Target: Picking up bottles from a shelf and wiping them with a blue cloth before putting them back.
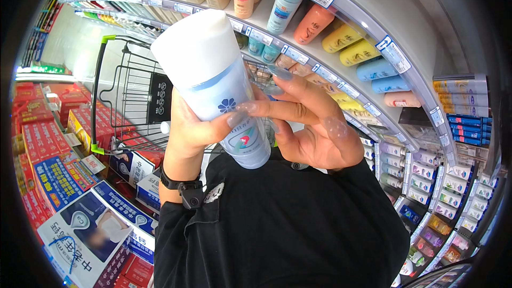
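My left hand (pixel 196 128) grips a light-blue plastic bottle (pixel 228 106) with a large white cap. It is tilted in front of my chest, cap end up and to the left, with a dark-blue flower emblem and printed writing on its side. My left thumb lies across the front, while most of the other fingers are hidden behind it. My right hand (pixel 316 120) is just right of the bottle, fingers spread and grasping nothing. One of its fingertips meets the label area close to my left thumb. A small camera (pixel 191 195) is strapped to my left wrist.
A black wire shopping cart (pixel 132 96) with green corners stands behind the bottle. Store shelves (pixel 296 54) with bottles and price tags curve along the top and right. Stacked red boxes (pixel 42 132) and a blue-and-white carton (pixel 86 228) fill the left side.
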Motion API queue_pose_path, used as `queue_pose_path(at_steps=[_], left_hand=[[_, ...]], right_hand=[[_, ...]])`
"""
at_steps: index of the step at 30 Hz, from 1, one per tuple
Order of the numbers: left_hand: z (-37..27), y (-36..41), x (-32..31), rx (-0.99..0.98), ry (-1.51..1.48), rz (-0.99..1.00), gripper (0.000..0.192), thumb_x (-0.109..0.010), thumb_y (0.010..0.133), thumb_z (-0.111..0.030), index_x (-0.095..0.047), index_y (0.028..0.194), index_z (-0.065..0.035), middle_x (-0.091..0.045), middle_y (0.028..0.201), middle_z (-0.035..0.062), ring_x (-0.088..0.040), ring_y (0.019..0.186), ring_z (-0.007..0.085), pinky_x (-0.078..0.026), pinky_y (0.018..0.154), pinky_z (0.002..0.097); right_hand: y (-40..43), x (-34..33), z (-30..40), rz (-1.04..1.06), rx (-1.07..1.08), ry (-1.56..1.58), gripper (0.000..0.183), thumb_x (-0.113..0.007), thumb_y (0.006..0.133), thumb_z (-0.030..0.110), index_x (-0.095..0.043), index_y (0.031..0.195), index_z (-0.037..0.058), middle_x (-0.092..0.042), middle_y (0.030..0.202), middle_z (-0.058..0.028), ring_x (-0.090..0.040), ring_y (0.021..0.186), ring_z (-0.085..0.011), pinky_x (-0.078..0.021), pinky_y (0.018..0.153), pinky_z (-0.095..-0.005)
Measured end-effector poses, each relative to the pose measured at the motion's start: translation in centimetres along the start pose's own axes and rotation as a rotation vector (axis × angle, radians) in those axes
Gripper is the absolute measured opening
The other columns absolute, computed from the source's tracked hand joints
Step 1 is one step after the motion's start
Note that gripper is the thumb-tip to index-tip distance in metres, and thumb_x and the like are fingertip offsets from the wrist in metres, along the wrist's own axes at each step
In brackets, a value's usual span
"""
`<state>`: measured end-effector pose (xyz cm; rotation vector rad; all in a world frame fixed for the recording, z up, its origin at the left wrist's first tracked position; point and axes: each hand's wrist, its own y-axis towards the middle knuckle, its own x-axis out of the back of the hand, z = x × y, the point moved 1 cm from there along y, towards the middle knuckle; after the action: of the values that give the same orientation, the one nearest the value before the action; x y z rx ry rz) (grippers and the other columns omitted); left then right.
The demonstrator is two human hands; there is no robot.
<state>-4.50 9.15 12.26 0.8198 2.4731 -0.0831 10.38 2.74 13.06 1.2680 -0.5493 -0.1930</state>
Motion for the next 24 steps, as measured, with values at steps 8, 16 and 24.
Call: queue_pose_path(at_steps=[8,16,24], left_hand=[[0.1,0.2,-0.1,-0.025,0.021,0.004,0.057,-0.064,0.057,-0.006,-0.042,0.108,0.0072,-0.059,0.084,0.0166,-0.060,0.077,0.0237,-0.049,0.068,0.0317],[0.0,0.2,0.3,-0.050,0.074,-0.021,0.058,-0.064,0.057,-0.004,-0.040,0.110,0.0070,-0.059,0.084,0.0173,-0.061,0.078,0.0232,-0.049,0.070,0.0317],[-0.1,0.1,0.4,-0.053,0.095,-0.032,0.060,-0.066,0.056,-0.005,-0.041,0.110,0.0067,-0.059,0.087,0.0164,-0.061,0.079,0.0227,-0.049,0.070,0.0315]], right_hand=[[0.0,0.6,0.4,0.163,-0.051,0.022,0.032,-0.060,0.074,-0.001,-0.048,0.104,-0.0085,-0.045,0.114,-0.0326,-0.061,0.088,-0.0307,-0.0528,0.065,-0.0321],[-0.8,-0.4,0.7,0.094,-0.126,0.045,0.023,-0.063,0.074,0.001,-0.054,0.095,-0.0029,-0.046,0.113,-0.0328,-0.061,0.088,-0.0289,-0.0538,0.064,-0.0278],[-0.7,-0.7,0.7,0.075,-0.066,-0.061,0.021,-0.062,0.075,0.001,-0.054,0.094,-0.0010,-0.048,0.111,-0.0327,-0.061,0.090,-0.0297,-0.0527,0.073,-0.0324]])
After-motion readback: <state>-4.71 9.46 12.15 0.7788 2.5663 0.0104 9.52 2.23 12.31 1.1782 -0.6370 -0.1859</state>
